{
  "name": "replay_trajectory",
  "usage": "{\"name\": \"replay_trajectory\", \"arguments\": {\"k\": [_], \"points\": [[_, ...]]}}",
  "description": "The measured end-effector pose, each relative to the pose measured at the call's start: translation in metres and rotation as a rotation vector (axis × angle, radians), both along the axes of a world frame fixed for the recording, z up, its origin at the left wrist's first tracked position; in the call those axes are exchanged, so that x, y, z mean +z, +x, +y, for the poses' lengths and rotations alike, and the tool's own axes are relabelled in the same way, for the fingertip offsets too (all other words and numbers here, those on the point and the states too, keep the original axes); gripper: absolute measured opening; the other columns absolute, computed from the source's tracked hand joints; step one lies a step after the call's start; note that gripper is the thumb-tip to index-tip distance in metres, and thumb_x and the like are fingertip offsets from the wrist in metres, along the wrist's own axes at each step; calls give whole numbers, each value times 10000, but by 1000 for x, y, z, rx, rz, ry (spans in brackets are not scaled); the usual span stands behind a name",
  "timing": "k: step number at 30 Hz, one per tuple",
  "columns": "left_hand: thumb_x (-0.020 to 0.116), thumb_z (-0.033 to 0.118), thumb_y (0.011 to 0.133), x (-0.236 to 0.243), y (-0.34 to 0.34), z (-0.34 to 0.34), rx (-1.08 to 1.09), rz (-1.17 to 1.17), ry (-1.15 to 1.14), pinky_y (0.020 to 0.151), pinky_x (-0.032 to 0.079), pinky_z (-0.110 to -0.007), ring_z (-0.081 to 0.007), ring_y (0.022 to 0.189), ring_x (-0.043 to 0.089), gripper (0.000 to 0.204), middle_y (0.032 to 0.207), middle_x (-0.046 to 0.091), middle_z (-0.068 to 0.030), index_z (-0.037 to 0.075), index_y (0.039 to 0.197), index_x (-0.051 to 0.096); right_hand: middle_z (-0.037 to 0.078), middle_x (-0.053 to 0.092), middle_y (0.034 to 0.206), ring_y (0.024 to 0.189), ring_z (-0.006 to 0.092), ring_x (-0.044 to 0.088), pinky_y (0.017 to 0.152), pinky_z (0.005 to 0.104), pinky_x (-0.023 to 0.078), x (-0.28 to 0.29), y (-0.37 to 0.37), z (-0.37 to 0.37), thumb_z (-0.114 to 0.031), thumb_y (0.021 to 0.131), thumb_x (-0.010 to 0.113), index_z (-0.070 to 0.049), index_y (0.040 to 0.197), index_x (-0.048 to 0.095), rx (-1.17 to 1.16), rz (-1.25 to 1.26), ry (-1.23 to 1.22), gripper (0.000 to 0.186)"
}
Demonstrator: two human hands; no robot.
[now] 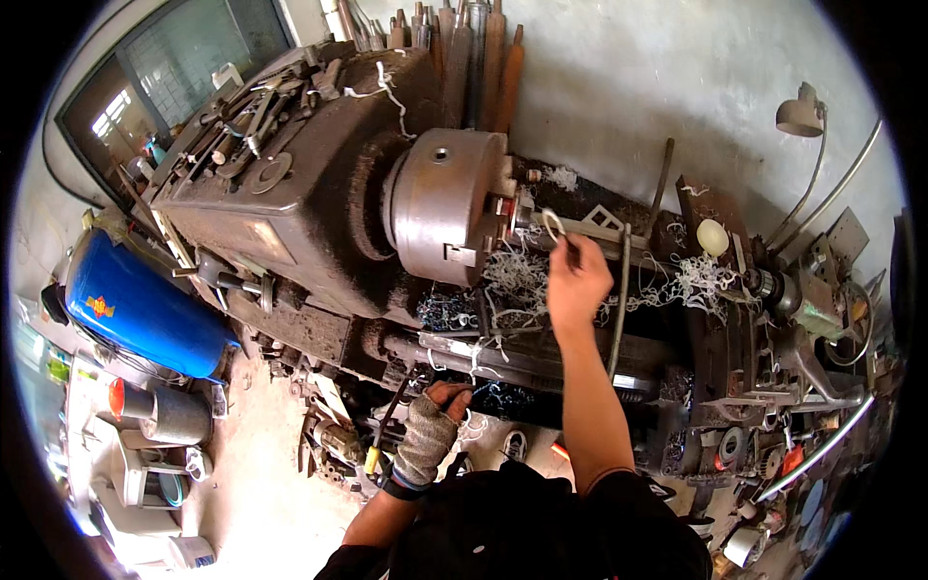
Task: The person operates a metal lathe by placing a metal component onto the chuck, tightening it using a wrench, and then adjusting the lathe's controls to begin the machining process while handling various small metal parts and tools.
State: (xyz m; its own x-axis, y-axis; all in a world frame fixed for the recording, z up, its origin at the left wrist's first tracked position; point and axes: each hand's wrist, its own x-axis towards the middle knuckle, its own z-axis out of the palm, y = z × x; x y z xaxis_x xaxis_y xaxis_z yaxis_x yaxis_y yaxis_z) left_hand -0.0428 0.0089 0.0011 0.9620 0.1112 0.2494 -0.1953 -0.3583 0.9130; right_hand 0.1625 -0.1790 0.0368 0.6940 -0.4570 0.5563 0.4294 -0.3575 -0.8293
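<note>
My bare right hand is raised in front of the lathe chuck, its fingers pinched on a thin pale ring. The ring stands just right of the chuck jaws, beside a short part with a red band at the chuck's face. Lower and to the left, my left hand wears a grey fingerless glove. Its fingers are curled together near the lathe's front edge, and what they hold, if anything, is too small to make out. White curly shavings lie heaped below the chuck.
Wrenches and loose tools cover the headstock top. A slanting metal rod rises right of my right hand. More shavings hang by the carriage, near the tailstock. A blue barrel stands at left, a lamp at far right.
</note>
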Motion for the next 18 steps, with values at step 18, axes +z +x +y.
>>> {"name": "replay_trajectory", "arguments": {"k": [18], "points": [[670,223,995,-46,6,-12,-63,447,-258,625,430,-249,-84,713,513,201,811,590,14,21,999,672,212,620,1119,872,416,652,728,469,548,-28,36,51,-16,804,672,-27,942,505,-76,-195,-91,217]]}}
